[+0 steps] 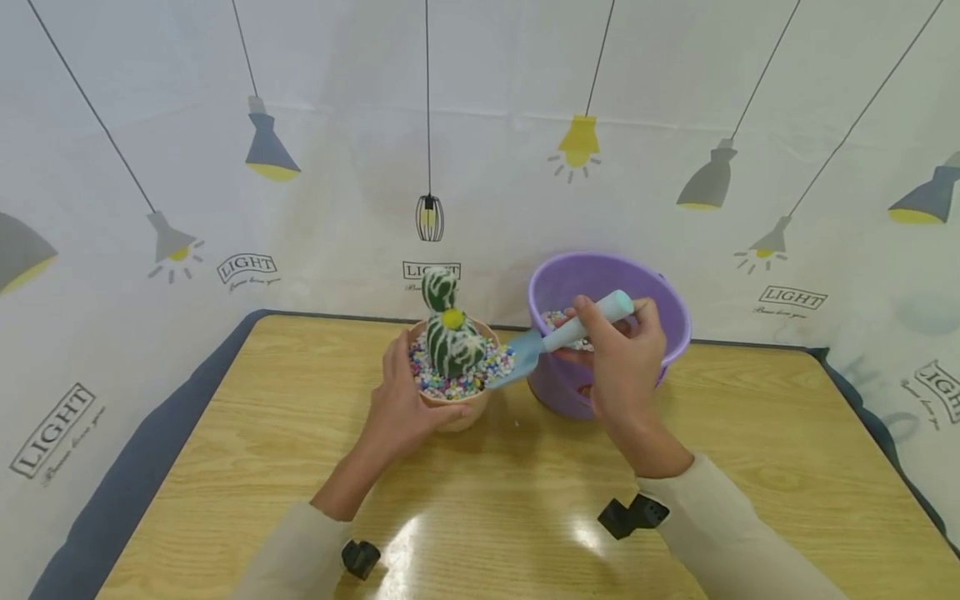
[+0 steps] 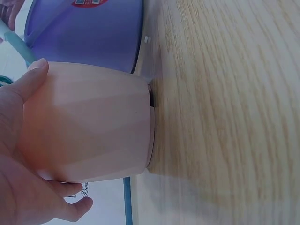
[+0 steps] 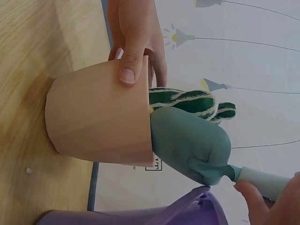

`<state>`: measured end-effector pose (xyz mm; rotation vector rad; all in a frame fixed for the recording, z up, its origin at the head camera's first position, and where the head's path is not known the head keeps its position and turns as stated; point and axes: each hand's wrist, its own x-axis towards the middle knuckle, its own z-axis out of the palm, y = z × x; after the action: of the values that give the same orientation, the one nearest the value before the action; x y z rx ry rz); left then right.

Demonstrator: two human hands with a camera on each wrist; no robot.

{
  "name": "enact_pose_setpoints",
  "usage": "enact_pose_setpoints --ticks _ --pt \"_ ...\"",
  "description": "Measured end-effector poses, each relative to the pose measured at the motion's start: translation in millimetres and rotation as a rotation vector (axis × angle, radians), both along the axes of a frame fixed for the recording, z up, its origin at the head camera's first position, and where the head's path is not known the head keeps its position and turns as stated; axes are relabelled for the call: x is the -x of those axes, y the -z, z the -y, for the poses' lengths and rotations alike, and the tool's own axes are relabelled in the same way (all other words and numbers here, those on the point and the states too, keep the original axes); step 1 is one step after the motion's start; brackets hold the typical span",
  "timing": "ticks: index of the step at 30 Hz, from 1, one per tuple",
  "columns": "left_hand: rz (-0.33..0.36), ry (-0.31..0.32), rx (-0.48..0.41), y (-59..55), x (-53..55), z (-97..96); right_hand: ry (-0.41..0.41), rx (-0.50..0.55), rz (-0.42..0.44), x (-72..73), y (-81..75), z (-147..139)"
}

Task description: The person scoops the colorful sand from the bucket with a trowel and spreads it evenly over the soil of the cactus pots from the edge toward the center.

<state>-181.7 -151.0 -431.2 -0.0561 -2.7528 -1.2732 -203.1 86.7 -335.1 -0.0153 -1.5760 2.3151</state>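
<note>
On the wooden table stands a peach flower pot [image 1: 456,419] with a striped green cactus [image 1: 452,350] in colourful pebbles [image 1: 431,383]. My left hand [image 1: 401,396] grips the pot by its near left side, thumb along the front, as the left wrist view shows with the pot [image 2: 89,122]. My right hand [image 1: 626,358] holds a small trowel [image 1: 588,322] by its pale handle. The trowel's blue-green blade [image 3: 192,140] tips down at the pot's right rim, with pebbles at its tip. In the right wrist view the blade covers part of the cactus [image 3: 187,101].
A purple bucket [image 1: 555,392] with pebbles inside stands right beside the pot, under my right hand. One stray white pebble [image 1: 516,423] lies on the table [image 1: 315,442]. A white cloth with printed lamps [image 1: 510,67] hangs behind the table's back edge.
</note>
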Motion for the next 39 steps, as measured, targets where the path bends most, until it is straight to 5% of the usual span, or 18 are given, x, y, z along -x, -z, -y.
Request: enact_pose_setpoints --ticks 9,17,30,39 --pt "-0.018 -0.002 0.004 -0.1 -0.6 -0.4 -0.009 -0.035 -0.094 0.5 -2.0 1.9" --pt "-0.020 -0.004 -0.001 0.4 0.6 0.0 -0.020 -0.185 -0.191 1.7 -5.6 6.3" --pt "-0.020 0.004 0.002 -0.3 -0.4 1.2 -0.047 -0.256 -0.186 1.4 -4.9 4.5" --pt "-0.048 -0.016 -0.004 2.6 -0.2 -0.4 -0.094 -0.212 -0.194 -3.3 -3.1 7.0"
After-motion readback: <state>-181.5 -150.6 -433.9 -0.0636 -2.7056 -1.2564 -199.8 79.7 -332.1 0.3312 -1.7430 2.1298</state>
